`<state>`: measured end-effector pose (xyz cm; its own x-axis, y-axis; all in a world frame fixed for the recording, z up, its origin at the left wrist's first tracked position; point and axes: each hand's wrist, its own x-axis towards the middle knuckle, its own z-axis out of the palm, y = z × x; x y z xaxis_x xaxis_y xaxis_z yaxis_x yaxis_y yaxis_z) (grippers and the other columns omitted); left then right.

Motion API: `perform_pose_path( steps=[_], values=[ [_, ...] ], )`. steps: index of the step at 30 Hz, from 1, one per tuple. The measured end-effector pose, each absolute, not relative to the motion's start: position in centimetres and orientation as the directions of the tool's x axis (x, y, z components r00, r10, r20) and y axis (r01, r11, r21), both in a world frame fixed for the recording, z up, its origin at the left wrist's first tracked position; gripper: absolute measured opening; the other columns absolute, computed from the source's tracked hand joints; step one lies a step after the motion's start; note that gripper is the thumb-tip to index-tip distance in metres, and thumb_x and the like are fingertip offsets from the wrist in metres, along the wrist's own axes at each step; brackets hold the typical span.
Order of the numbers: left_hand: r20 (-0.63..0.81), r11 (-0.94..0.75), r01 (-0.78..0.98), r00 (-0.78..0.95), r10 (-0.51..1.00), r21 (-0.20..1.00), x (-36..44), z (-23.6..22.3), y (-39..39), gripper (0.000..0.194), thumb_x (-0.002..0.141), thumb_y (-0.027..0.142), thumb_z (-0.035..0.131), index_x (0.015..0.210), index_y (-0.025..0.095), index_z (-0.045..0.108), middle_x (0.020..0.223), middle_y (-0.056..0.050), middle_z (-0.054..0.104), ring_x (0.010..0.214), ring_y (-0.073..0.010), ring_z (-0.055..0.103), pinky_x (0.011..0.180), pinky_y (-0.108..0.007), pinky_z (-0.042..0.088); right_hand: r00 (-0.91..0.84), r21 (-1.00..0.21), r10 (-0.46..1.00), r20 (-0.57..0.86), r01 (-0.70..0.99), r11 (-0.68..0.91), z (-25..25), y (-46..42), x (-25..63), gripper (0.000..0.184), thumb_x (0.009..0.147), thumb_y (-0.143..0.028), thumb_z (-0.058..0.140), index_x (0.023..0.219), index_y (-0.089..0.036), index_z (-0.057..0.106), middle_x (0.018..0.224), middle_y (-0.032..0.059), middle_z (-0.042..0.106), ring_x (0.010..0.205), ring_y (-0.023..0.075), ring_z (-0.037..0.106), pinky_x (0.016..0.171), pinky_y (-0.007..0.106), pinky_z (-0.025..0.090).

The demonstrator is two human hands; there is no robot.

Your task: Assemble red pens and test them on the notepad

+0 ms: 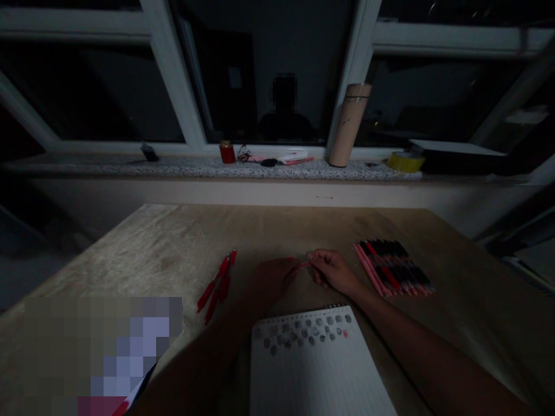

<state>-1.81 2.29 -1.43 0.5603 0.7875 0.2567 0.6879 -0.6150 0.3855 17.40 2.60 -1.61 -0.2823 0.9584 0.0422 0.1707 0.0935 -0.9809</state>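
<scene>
Both hands meet mid-table, the left hand (274,278) and right hand (332,269) each pinching an end of a red pen (302,264). Loose pens (217,283) lie at nine o'clock, a pen row (392,267) at three, a notebook (316,364) at six. Bare table (173,237) stretches toward twelve.

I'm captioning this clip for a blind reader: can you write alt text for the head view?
Two bare hands, left hand and right hand, hold a thin red pen between them over a dim wooden table, just above a spiral notebook dotted with scribbles. Loose red pens lie to the left, a neat row of pens to the right.
</scene>
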Motion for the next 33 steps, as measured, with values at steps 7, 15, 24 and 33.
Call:
perform_pose_path(
  steps=[7, 15, 24, 33],
  values=[
    [0.282, -0.631, 0.686, 0.564, 0.776, 0.363, -1.85, -1.75, 2.27, 0.036, 0.094, 0.039, 0.033, 0.112, 0.021, 0.059, 0.108, -0.006, 0.065, 0.094, -0.0165, 0.061, 0.084, -0.029, 0.045, -0.316, -0.961, 0.947, 0.049, 0.242, 0.131, -2.10, 2.69, 17.59, 0.045, 0.083, -0.054, 0.050, 0.056, -0.017, 0.049, 0.039, -0.0055, 0.045, 0.035, 0.0065, 0.038, 0.039, 0.019, 0.029],
    [0.261, -0.620, 0.687, 0.564, 0.784, 0.378, -1.89, -1.54, 2.24, 0.035, 0.094, 0.037, 0.034, 0.111, 0.020, 0.060, 0.108, -0.006, 0.066, 0.093, -0.0166, 0.061, 0.084, -0.029, 0.045, -0.270, -0.973, 0.962, 0.041, 0.210, 0.101, -2.08, 2.55, 17.34, 0.047, 0.084, -0.057, 0.045, 0.058, -0.018, 0.050, 0.040, -0.0054, 0.045, 0.033, 0.0067, 0.037, 0.037, 0.019, 0.028],
    [0.293, -0.615, 0.690, 0.540, 0.789, 0.383, -1.83, -2.17, 2.42, 0.035, 0.094, 0.039, 0.035, 0.113, 0.021, 0.059, 0.109, -0.005, 0.066, 0.095, -0.0166, 0.061, 0.086, -0.029, 0.045, -0.324, -0.952, 0.945, 0.054, 0.270, 0.147, -1.88, 2.59, 17.52, 0.046, 0.081, -0.056, 0.050, 0.056, -0.017, 0.049, 0.041, -0.0050, 0.045, 0.036, 0.0067, 0.037, 0.039, 0.020, 0.028],
    [0.279, -0.611, 0.676, 0.544, 0.791, 0.412, -1.88, -2.00, 2.28, 0.035, 0.093, 0.038, 0.035, 0.113, 0.021, 0.059, 0.113, -0.006, 0.064, 0.098, -0.0167, 0.060, 0.089, -0.031, 0.044, -0.281, -0.952, 0.957, 0.068, 0.268, 0.146, -2.45, 2.61, 17.40, 0.050, 0.084, -0.057, 0.044, 0.055, -0.017, 0.050, 0.040, -0.0040, 0.046, 0.036, 0.0074, 0.038, 0.040, 0.020, 0.028]
  ],
)
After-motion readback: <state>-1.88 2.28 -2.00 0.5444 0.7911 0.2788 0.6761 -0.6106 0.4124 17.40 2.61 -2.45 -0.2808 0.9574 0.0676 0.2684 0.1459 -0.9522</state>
